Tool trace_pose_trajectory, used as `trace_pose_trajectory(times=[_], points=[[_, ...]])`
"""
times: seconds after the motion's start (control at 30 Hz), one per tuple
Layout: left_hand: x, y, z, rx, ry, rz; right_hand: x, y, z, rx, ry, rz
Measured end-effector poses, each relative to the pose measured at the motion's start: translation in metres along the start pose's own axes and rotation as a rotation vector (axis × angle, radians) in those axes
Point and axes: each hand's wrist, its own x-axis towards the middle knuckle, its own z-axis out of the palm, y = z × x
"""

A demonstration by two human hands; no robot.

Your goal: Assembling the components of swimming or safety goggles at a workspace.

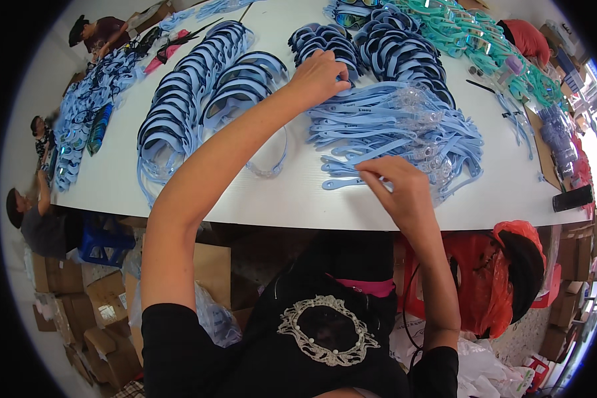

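My left hand [320, 78] reaches across the table to the near end of a short stack of swim goggle frames [326, 41], light blue with dark lenses. Its fingers are curled on a goggle frame there, mostly hidden by the hand. My right hand [399, 187] is lower, at the near side of a pile of light-blue goggle straps [378, 123] with clear buckles. Thumb and forefinger pinch together at a strap's edge. To the left of my left forearm, rows of assembled blue goggles [186, 89] stand nested, with one strap loop [266, 171] lying loose.
Another stack of dark-lens goggles [404, 56] stands behind the straps. Green goggles [471, 40] heap at the far right, and more blue goggles [79, 126] at the far left. A black cylinder [572, 198] lies by the right edge. Other people [43, 222] sit along the left.
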Motion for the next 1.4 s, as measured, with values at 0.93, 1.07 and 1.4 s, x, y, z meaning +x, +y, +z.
trace_pose_trajectory(times=[0.93, 1.07, 1.4], points=[[-0.08, 0.065, -0.103, -0.622, -0.413, -0.249, 0.04, 0.012, 0.025, 0.38, 0.037, 0.195], [-0.086, 0.067, -0.091, -0.536, -0.291, -0.181, 0.048, 0.02, 0.034, 0.345, 0.019, 0.166], [-0.116, 0.049, -0.076, -0.042, -0.059, 0.12, 0.028, 0.043, 0.045, 0.269, 0.038, 0.177]])
